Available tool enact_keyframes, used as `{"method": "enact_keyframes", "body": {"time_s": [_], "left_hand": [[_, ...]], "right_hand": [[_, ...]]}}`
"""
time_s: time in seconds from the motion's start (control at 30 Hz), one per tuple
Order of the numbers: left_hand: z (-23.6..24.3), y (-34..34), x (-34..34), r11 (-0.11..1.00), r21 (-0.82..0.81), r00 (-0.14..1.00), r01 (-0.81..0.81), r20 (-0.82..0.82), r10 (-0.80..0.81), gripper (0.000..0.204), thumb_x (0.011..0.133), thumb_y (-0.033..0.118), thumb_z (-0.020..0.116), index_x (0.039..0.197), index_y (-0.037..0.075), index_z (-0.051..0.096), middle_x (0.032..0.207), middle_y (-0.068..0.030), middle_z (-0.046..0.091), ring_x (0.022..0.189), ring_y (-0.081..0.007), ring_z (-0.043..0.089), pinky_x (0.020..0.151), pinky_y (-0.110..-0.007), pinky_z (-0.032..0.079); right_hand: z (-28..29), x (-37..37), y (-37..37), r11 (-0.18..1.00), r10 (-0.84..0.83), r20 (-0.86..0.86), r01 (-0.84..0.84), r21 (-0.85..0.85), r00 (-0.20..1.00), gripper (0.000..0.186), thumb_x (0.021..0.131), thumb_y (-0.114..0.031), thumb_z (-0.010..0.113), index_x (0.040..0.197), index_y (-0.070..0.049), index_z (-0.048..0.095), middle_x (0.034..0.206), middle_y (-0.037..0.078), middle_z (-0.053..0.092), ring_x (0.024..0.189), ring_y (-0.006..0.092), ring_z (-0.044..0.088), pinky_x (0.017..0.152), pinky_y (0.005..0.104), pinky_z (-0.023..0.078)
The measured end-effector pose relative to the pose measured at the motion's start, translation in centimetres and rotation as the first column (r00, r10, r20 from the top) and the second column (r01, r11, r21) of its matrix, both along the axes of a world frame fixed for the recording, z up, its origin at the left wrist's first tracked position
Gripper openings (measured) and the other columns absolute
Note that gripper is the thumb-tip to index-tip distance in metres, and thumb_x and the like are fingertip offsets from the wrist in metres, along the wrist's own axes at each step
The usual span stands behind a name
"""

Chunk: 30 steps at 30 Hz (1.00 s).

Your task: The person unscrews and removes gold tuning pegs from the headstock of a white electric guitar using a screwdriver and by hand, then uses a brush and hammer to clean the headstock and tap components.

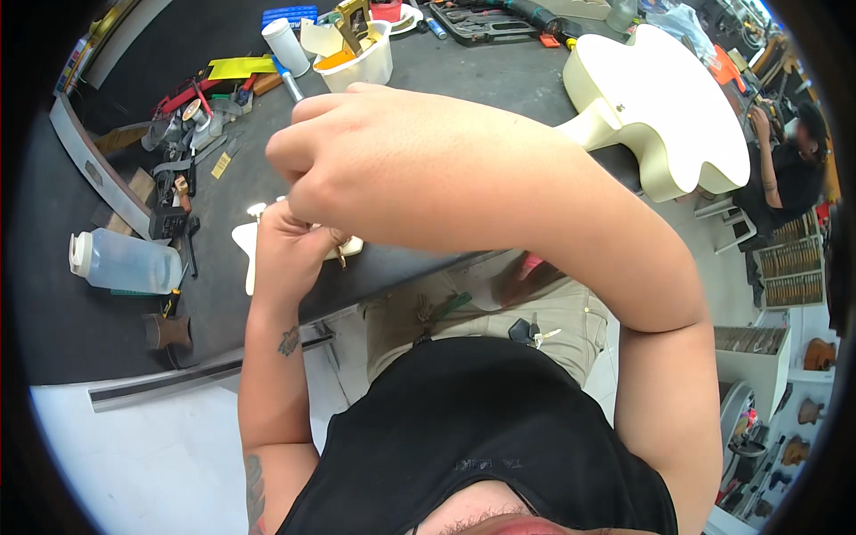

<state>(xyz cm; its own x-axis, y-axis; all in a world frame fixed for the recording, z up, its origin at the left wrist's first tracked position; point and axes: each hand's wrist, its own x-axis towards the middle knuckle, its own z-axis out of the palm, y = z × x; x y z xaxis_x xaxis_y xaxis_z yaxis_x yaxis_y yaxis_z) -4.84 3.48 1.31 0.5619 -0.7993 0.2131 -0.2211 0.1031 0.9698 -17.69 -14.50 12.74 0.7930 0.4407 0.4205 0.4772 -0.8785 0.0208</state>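
A cream electric guitar lies across the bench, its body (660,98) at the right and a plain face up. Its neck runs under my right forearm toward the headstock (245,241), partly covered at the left. My left hand (290,241) is closed over the headstock, thumb bent inward; what its fingertips pinch is hidden. A pale tuning peg (257,209) shows beside it, and a small brass-coloured piece (342,259) sticks out near the thumb. Above, my right hand (357,160) is curled with its back up, fingertips pointing down toward my left hand and out of sight.
A white tub of parts (367,67), a white canister (285,45) and a blue-and-silver tool (288,82) lie beyond my hands. Hand tools and a translucent bottle (134,260) stand left. An open tool case (486,22) is at the back. Another person (789,169) sits far right.
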Motion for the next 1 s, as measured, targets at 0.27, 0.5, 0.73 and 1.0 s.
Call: {"method": "enact_keyframes", "body": {"time_s": [0.27,0.5,0.73,1.0], "left_hand": [[0.3,-0.3,-0.4,1.000,0.004,0.999,0.004,0.054,-0.004,0.009,0.092,-0.004,0.077,0.100,-0.002,0.080,0.089,-0.0002,0.078,0.082,-0.0061,0.068,0.073,-0.024,0.053],[0.7,0.7,1.0,0.991,0.130,0.984,0.030,0.172,-0.053,0.005,0.094,0.001,0.079,0.098,-0.002,0.079,0.079,0.0028,0.073,0.075,-0.0044,0.060,0.065,-0.025,0.048],[0.5,-0.2,0.3,0.995,0.022,0.989,0.097,0.113,-0.099,0.007,0.094,0.002,0.080,0.100,-0.001,0.081,0.083,-0.0005,0.078,0.075,-0.0054,0.064,0.068,-0.025,0.049],[0.1,0.6,0.6,0.988,0.125,0.995,0.091,0.024,-0.095,0.013,0.094,0.002,0.081,0.106,-0.003,0.081,0.093,-0.0032,0.081,0.083,-0.0062,0.068,0.076,-0.026,0.054]], "right_hand": [[3.0,-0.6,2.7,0.924,-0.383,-0.363,0.348,-0.160,0.850,0.016,0.082,-0.011,0.080,0.098,-0.007,0.080,0.111,0.011,0.073,0.109,0.0232,0.072,0.088,0.0377,0.061],[-0.1,0.6,0.5,0.998,0.035,-0.009,-0.036,-0.058,0.999,0.023,0.083,-0.014,0.081,0.104,-0.005,0.075,0.111,0.012,0.072,0.111,0.0252,0.071,0.088,0.0373,0.060],[0.8,0.2,2.2,0.934,-0.346,-0.169,0.355,0.029,0.923,0.026,0.084,-0.019,0.081,0.093,-0.002,0.064,0.097,0.013,0.068,0.094,0.0323,0.072,0.081,0.0430,0.057],[-0.3,0.6,-0.3,0.998,-0.007,-0.111,0.000,-0.066,0.994,0.024,0.082,-0.013,0.084,0.103,-0.006,0.074,0.116,0.011,0.065,0.116,0.0281,0.065,0.097,0.0348,0.057]]}}
